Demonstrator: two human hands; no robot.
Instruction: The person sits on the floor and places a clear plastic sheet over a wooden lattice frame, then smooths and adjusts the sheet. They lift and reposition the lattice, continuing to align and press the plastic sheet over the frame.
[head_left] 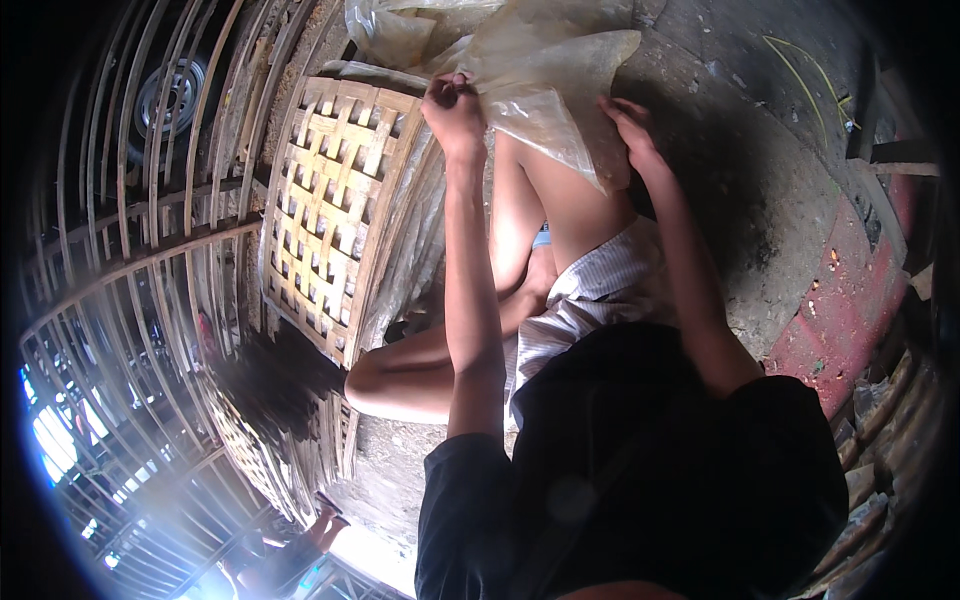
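Observation:
A large, cloudy, translucent plastic sheet is spread over my raised leg and the floor in front of me. My left hand is closed on the sheet's left edge, fingers curled in. On the other side, my right hand is beside the sheet's right edge. Its fingers are stretched out and apart, with the fingertips near or against the plastic. More crumpled plastic lies beyond my left hand. Just left of my left forearm leans a woven bamboo panel, with plastic sheeting along its side.
Bamboo slat fencing curves along the left, with a wheel behind it. A dark bundle rests near more woven panels. Another person is at lower left. A yellow cord and a worn red board lie right.

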